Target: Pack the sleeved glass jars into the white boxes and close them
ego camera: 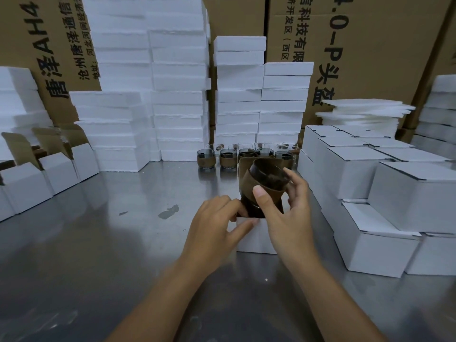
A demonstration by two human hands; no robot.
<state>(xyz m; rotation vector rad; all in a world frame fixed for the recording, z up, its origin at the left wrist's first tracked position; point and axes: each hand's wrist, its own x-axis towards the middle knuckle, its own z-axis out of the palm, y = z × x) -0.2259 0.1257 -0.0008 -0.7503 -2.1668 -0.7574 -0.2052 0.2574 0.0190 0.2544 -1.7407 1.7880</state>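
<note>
Right hand (286,218) first: I see it gripping the sleeved jar (265,183), thumb on the brown sleeve. The jar is tilted, its base at the mouth of the open white box (256,238) on the steel surface (98,230). My left hand (217,218) pinches that box's left rim. Beyond stands a row of jars (227,157), with closed boxes (370,174) stacked to the right and foam slabs (177,95) behind.

A reflective steel table (98,243) stands before tall stacks of white foam blocks (177,70) and large printed brown cardboard cartons (370,45).
</note>
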